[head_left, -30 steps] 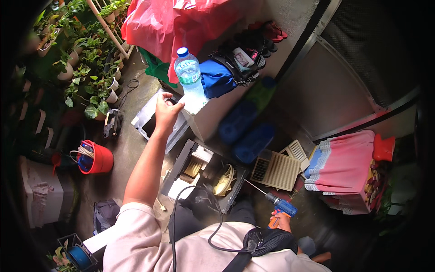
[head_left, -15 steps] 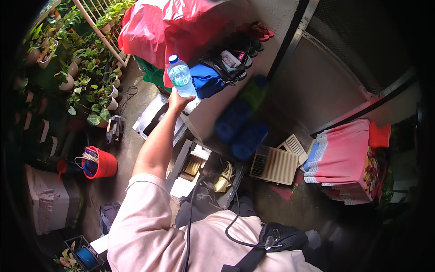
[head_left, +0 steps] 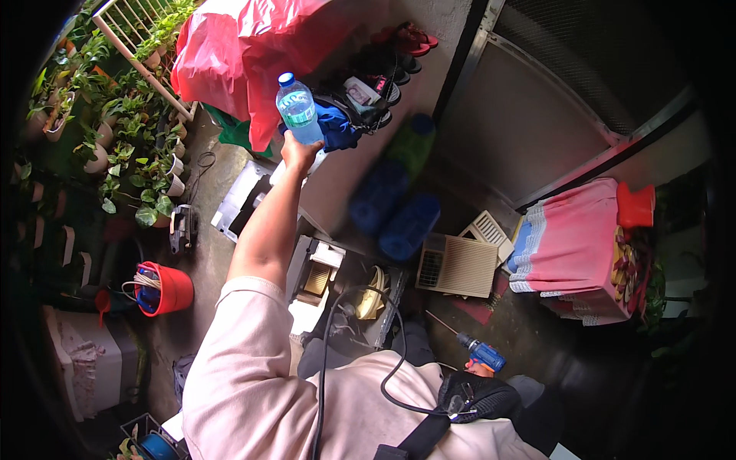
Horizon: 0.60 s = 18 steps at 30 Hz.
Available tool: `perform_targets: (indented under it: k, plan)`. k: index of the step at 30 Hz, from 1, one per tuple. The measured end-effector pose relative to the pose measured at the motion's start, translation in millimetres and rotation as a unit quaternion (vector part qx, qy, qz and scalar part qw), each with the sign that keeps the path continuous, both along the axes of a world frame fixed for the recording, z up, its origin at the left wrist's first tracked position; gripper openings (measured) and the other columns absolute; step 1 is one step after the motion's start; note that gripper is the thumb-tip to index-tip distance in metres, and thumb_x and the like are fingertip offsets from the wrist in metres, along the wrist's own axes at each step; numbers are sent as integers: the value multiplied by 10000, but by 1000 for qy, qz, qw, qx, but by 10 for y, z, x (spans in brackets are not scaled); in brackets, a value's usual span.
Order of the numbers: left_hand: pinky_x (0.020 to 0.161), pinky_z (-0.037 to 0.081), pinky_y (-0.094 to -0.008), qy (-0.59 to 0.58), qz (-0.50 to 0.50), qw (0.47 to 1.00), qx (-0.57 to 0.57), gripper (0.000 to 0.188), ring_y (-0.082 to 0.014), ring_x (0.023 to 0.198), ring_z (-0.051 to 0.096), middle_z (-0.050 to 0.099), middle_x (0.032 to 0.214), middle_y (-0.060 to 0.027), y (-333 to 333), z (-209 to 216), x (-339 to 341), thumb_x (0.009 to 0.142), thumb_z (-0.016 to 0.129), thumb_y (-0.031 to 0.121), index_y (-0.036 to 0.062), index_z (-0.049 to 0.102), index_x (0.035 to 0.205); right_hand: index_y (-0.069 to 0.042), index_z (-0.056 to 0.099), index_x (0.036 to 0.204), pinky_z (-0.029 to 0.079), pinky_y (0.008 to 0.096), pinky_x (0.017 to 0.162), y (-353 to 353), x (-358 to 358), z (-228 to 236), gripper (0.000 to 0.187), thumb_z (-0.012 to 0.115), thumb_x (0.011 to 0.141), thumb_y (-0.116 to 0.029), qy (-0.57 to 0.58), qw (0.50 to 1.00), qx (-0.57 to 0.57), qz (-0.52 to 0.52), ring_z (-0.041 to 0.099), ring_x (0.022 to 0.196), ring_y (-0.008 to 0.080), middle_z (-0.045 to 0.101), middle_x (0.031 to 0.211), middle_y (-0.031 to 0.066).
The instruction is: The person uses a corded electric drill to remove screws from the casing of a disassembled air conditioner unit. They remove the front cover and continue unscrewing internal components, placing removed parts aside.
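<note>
My left hand [head_left: 297, 151] is stretched far out in front and shut around the bottom of a clear plastic water bottle [head_left: 298, 113] with a blue cap and a green label. The bottle stands upright, next to a blue cloth bag [head_left: 337, 129] and a big red plastic bag [head_left: 245, 46]. Low at my right side, only a sliver of my right hand [head_left: 477, 370] shows behind a black pouch [head_left: 475, 397]. It holds a blue power drill [head_left: 485, 356] whose bit points up and to the left.
Potted plants [head_left: 138, 153] line the left side, with a red bucket [head_left: 167, 288] below them. An opened appliance casing [head_left: 331, 277] and a beige grille panel [head_left: 457, 265] lie on the floor ahead. A pink-covered stand [head_left: 571, 245] is at right. Shoes [head_left: 387, 73] sit by the wall.
My left arm has reached further forward and the hand has closed on the bottle's base. The view has tilted, so the drill now sits lower at my right.
</note>
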<state>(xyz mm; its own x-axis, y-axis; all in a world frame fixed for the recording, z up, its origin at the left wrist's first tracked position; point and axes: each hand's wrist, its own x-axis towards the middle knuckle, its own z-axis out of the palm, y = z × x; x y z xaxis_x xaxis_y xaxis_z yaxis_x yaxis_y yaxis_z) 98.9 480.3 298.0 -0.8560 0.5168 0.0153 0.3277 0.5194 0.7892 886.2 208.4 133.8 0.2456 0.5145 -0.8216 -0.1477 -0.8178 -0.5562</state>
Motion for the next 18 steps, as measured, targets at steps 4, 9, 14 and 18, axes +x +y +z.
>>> perform_targets:
  k: [4, 9, 14, 18]
  plan:
    - [1029, 544, -454, -1, -14, 1000, 8, 776, -394, 1174, 696, 703, 1243, -267, 185, -40, -74, 708, 970, 271, 1, 510, 1271, -53, 623, 1090, 572, 434, 643, 7, 8, 9, 350, 610, 748, 17, -1, 999, -48, 14, 674, 687, 277, 676, 906, 112]
    - [1020, 544, -458, -4, -32, 999, -14, 818, -401, 1166, 696, 705, 1224, -268, 192, -55, -160, 684, 986, 303, 10, 507, 1279, -55, 624, 1083, 574, 439, 649, 29, 9, 47, 338, 617, 751, 5, -10, 997, -63, 33, 677, 693, 281, 677, 900, 112]
    - [996, 553, -443, -71, -89, 991, -75, 744, -399, 1160, 698, 680, 1244, -302, 71, 193, -203, 747, 896, 220, -22, 473, 1310, -57, 624, 1077, 576, 443, 656, 60, -44, 49, 326, 623, 755, -7, -7, 997, -61, 44, 681, 698, 285, 678, 894, 113]
    - [1006, 536, -477, -69, -57, 984, -155, 577, -437, 1181, 678, 677, 1234, -337, -80, 256, -394, 838, 632, 108, -89, 471, 1356, -59, 624, 1071, 578, 447, 661, 62, -51, 41, 316, 629, 758, -17, -8, 997, -60, 53, 684, 703, 288, 679, 890, 113]
